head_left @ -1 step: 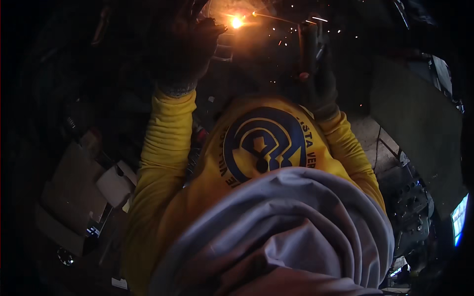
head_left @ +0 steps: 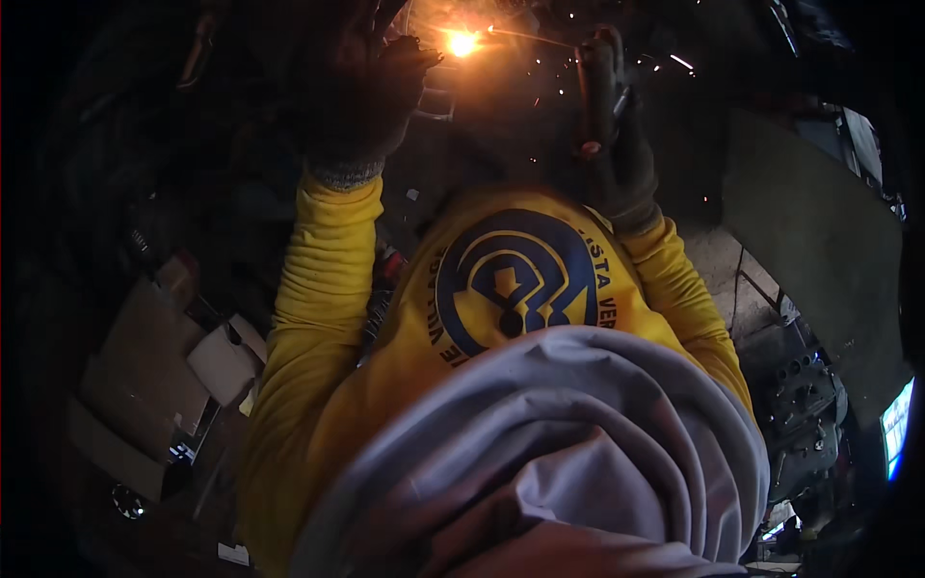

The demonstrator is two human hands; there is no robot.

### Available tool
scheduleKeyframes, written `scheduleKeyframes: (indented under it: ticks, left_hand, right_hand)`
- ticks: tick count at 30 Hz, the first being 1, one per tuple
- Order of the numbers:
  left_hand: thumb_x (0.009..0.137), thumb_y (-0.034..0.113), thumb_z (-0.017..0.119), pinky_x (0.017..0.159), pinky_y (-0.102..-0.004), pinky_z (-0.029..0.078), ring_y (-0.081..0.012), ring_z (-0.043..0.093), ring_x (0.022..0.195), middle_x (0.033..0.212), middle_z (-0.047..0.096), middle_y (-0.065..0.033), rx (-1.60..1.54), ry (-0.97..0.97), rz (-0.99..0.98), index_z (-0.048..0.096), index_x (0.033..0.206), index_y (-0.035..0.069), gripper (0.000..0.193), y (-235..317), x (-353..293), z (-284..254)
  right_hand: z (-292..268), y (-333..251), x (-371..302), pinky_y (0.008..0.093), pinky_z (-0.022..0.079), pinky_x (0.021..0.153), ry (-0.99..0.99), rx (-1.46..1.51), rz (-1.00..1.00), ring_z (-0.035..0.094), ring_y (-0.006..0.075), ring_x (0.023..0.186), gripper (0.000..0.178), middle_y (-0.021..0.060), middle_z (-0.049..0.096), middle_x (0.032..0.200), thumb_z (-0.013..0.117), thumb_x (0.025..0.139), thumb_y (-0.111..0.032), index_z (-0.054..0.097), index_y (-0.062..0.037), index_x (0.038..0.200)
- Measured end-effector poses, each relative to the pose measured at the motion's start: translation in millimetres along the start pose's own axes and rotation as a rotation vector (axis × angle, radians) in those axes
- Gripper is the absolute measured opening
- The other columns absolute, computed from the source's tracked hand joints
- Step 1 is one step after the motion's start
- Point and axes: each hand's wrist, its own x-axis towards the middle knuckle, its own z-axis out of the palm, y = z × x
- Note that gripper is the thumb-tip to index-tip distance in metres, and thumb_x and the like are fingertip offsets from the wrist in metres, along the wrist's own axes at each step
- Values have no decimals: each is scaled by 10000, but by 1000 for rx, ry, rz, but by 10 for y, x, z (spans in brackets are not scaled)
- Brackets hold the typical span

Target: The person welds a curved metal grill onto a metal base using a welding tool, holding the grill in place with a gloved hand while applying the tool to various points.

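A bright welding arc (head_left: pixel 462 43) burns at the top middle, throwing sparks to the right. In its glow a thin welding rod (head_left: pixel 533 37) runs from beside the arc to the electrode holder (head_left: pixel 598 91). My right hand (head_left: pixel 631 164), in a dark glove, is wrapped round that holder. To the left of the arc is my left hand (head_left: pixel 358 120), also gloved, with its fingertips near the glow. Darkness hides most of its fingers and anything they may hold. The metal being welded is lost in glare and shadow.
Cardboard-like sheets and a box (head_left: pixel 224 361) lie at the lower left. A large dark panel (head_left: pixel 814 260) leans at the right, above a dark machine-like object (head_left: pixel 805 405). Loose grey cloth (head_left: pixel 540 453) hangs across my chest.
The electrode holder has shifted slightly to the left and up. The sparks have a different pattern, and the surroundings look a little brighter. My left hand stays nearly in place.
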Motion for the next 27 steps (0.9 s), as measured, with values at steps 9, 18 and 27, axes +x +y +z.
scheduleKeyframes:
  ticks: [9,18,27]
  left_hand:
    - [1018,383,554,1123,-446,413,-354,542,1329,1421,581,-190,122,-55,45,570,1388,-15,544,35,-34,44]
    - [1004,402,567,1114,-445,423,-368,547,1321,1421,567,-229,-128,-26,42,512,1424,-39,612,-40,-2,77]
    - [966,337,605,1110,-453,418,-375,543,1320,1409,572,-230,-233,14,43,503,1431,-29,600,-93,-16,136]
  right_hand:
    - [-128,-115,120,359,515,885,-150,-95,23,689,281,960,608,172,698,1046,657,979,-385,503,52,1372]
    - [-93,-200,137,315,543,781,-160,-79,87,706,178,832,592,96,729,957,624,992,-483,532,23,1284]
    - [-90,-213,125,345,541,804,-156,-64,85,713,236,857,560,123,729,957,645,982,-430,544,28,1287]
